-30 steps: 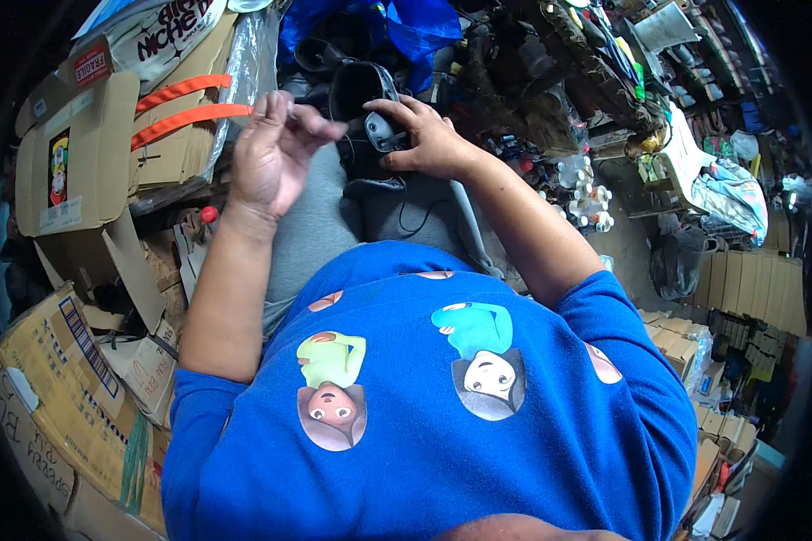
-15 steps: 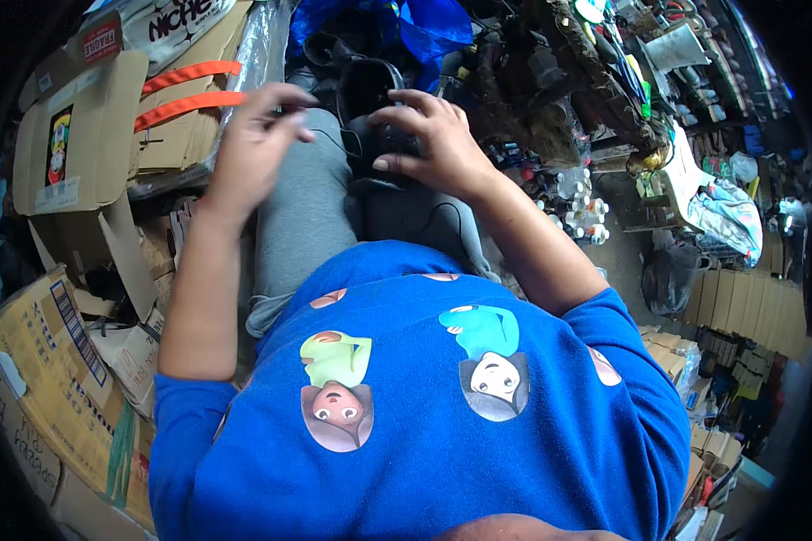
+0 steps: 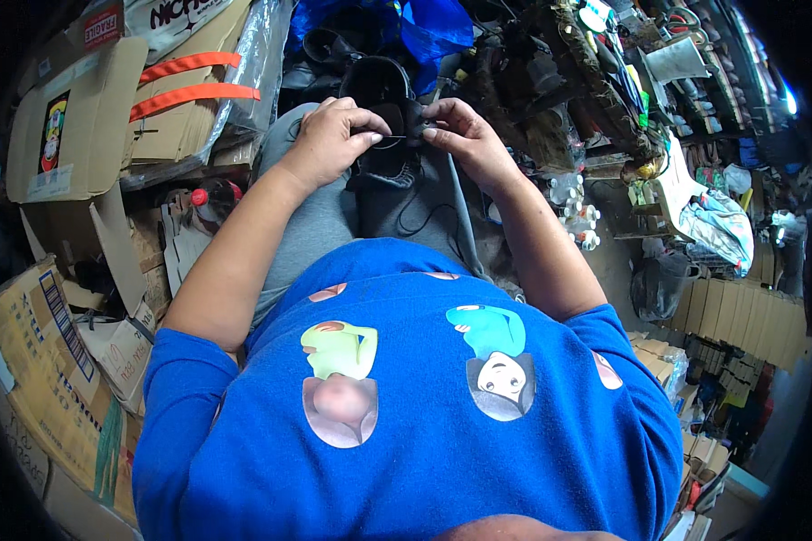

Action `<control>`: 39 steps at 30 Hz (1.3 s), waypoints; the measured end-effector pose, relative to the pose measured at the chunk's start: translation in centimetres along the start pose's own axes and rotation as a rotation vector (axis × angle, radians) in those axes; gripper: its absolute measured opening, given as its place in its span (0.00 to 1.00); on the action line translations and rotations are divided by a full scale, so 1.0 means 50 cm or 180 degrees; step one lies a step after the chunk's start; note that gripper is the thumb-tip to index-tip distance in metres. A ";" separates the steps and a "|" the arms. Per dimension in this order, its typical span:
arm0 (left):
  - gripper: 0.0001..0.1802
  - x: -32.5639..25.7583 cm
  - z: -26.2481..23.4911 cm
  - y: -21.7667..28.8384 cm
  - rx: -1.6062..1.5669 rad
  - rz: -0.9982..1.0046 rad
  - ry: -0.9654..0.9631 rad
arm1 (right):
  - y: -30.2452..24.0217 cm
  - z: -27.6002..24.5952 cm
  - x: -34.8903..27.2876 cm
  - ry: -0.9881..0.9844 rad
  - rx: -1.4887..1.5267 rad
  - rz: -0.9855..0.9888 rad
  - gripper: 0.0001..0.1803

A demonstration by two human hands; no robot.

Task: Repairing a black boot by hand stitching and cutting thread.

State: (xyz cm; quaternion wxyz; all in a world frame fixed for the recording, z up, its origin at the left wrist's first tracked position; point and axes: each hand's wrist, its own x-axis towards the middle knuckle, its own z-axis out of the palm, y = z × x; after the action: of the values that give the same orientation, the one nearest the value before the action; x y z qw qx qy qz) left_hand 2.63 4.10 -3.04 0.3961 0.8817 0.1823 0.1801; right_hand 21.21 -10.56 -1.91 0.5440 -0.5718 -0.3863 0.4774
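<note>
Shoe [image 3: 392, 115]: one, black, resting over the lap between the two hands; its dark opening points away from the body, and its near edge looks ridged.
Left hand [image 3: 329, 140]: one, just left of the shoe; thumb and forefinger are pinching a thin strand, the other fingers are curled.
Right hand [image 3: 469, 144]: one, touching the shoe from the right; thumb and forefinger are pinching a small black flap [image 3: 415, 119] of it.
Thin strand [image 3: 393, 137]: one, dark and straight, stretched between the fingers of both hands; whether needle or thread, I cannot tell.
Cord [image 3: 414, 221]: one visible curve, black and slim, lying over the right thigh.
Trousers [image 3: 320, 216]: one pair, grey, of soft cloth, under the shoe.
Shirt [image 3: 415, 370]: one, blue fabric, with two large printed figures and smaller parts of others.
Orange straps [image 3: 194, 93]: two, flat, across brown cardboard at the left.
Carton [image 3: 86, 126]: one, brown, opened, with flaps, left of the straps.
Bottle [image 3: 215, 200]: one with red cap, near the left forearm.
Clear bottles [image 3: 576, 212]: several, plastic, beyond the right forearm; they overlap, so exact count is not clear.
Blue plastic [image 3: 433, 34]: one shiny, crumpled piece, behind the shoe.
</note>
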 end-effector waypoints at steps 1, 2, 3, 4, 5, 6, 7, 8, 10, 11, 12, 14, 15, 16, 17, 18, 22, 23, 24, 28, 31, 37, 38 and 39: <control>0.07 0.001 0.000 0.001 0.0062 0.0036 -0.0001 | -0.004 0.002 -0.002 -0.0002 0.0016 0.0028 0.14; 0.08 0.001 0.000 0.002 0.0124 0.0073 -0.0003 | -0.006 0.004 -0.003 -0.0004 0.0032 0.0056 0.14; 0.08 0.001 0.001 0.002 0.0128 0.0073 -0.0001 | -0.006 0.004 -0.003 -0.0007 0.0033 0.0052 0.14; 0.08 0.002 0.004 0.001 0.0156 0.0094 0.0010 | -0.006 0.005 -0.004 -0.0003 0.0033 0.0033 0.14; 0.08 0.002 0.005 0.000 0.0184 0.0115 0.0020 | -0.006 0.005 -0.004 0.0001 0.0034 0.0016 0.14; 0.08 0.002 0.006 -0.001 0.0185 0.0117 0.0018 | -0.006 0.005 -0.005 0.0004 0.0035 0.0014 0.14; 0.08 0.002 0.006 -0.001 0.0211 0.0126 0.0026 | -0.005 0.005 -0.005 0.0003 0.0014 0.0002 0.14; 0.08 0.001 0.007 -0.001 0.0235 0.0135 0.0033 | -0.004 0.004 -0.006 0.0002 -0.0008 -0.0009 0.14; 0.08 0.002 0.007 0.001 0.0310 0.0145 0.0023 | 0.005 -0.003 -0.006 -0.0025 -0.0029 -0.0041 0.15; 0.08 0.003 0.008 0.002 0.0384 0.0149 0.0015 | 0.008 -0.005 -0.007 -0.0055 -0.0050 -0.0069 0.15; 0.08 0.003 0.009 0.002 0.0385 0.0148 0.0017 | 0.005 -0.002 -0.008 -0.0058 -0.0051 -0.0069 0.15; 0.09 0.002 0.010 0.002 0.0297 0.0058 -0.0003 | -0.005 0.007 -0.015 0.0022 0.0064 0.0009 0.18; 0.09 0.001 0.010 -0.001 0.0301 0.0054 -0.0002 | -0.009 0.015 -0.017 0.0017 0.0066 0.0009 0.18; 0.09 0.000 0.011 -0.006 0.0241 0.0069 0.0002 | -0.013 0.025 -0.020 0.0199 0.0360 -0.0059 0.18; 0.09 -0.001 0.011 -0.009 0.0181 0.0082 0.0005 | -0.014 0.030 -0.019 0.0380 0.0654 -0.0125 0.18; 0.09 0.002 0.012 -0.008 0.0181 0.0090 -0.0006 | 0.002 0.021 -0.021 0.0393 0.0657 -0.0127 0.18; 0.09 0.012 0.011 -0.010 0.0035 0.0040 -0.0148 | 0.039 0.015 -0.030 0.0920 -0.1360 -0.0412 0.16; 0.09 0.012 0.009 -0.016 -0.0077 0.0012 -0.0206 | 0.046 0.016 -0.030 0.0951 -0.1367 -0.0328 0.16; 0.09 0.012 0.007 -0.017 -0.0074 0.0017 -0.0222 | 0.046 0.019 -0.033 0.0996 -0.1375 -0.0238 0.16; 0.09 0.013 -0.006 -0.018 -0.0355 -0.0041 -0.0375 | 0.035 0.037 -0.043 0.0944 -0.1190 0.0012 0.14; 0.10 0.011 -0.014 -0.015 -0.0451 -0.0014 -0.0374 | 0.028 0.051 -0.040 0.0954 -0.0984 -0.0457 0.13; 0.10 0.010 -0.020 -0.009 -0.0703 -0.0153 -0.0395 | 0.030 0.044 -0.035 0.0754 -0.1265 -0.0507 0.14; 0.09 0.010 -0.020 -0.007 -0.0811 -0.0218 -0.0397 | 0.031 0.042 -0.035 0.0762 -0.1258 -0.0508 0.14; 0.09 0.009 -0.020 -0.007 -0.0803 -0.0219 -0.0403 | 0.032 0.042 -0.035 0.0738 -0.1142 -0.0389 0.14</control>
State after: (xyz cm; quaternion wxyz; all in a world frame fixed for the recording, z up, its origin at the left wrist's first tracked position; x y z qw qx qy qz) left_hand 2.51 5.16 -2.58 0.5205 0.8278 0.1629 0.1319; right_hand 18.64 -11.88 -3.16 0.5022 -0.6861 -0.4338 0.2981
